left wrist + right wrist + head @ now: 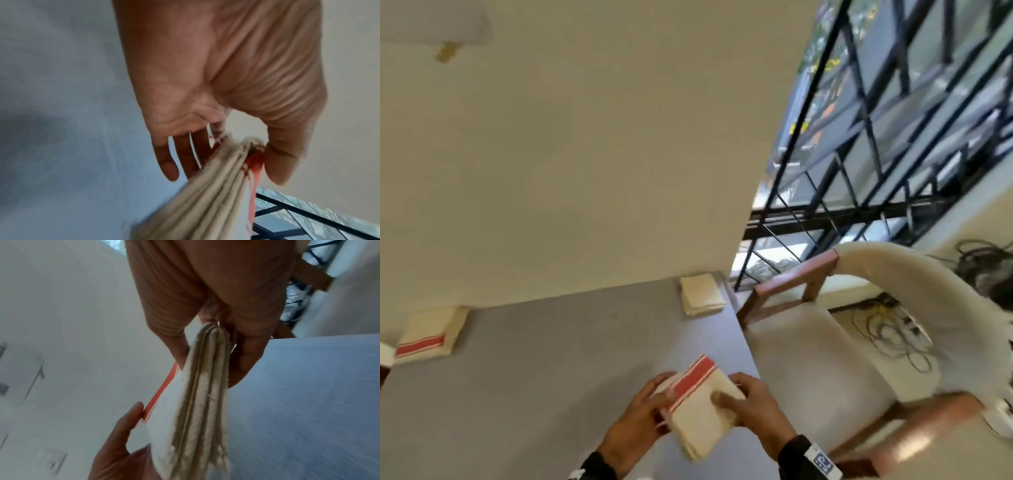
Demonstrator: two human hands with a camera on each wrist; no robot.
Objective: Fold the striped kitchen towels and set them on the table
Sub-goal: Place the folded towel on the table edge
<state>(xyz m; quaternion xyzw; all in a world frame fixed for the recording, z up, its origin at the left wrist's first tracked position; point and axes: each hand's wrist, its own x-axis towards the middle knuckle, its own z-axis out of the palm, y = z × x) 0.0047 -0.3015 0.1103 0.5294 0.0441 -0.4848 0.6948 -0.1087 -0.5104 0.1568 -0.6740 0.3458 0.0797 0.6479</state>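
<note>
Holding the folded striped towel (697, 407) above the near right part of the grey worktop (544, 359), the left hand (643, 416) and the right hand (753, 407) pinch its opposite edges, probably to keep the soft layers together. Two other folded towels (429, 334) (702, 294) lie at the far edge.

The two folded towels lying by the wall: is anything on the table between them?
Nothing: the head view shows only bare grey table between the left towel and the right towel.

held towel (697, 404) btwn both hands, over table (534, 377) | 2 folded towels (428, 335) (702, 294) at far edge | chair (825, 342) rt
</note>
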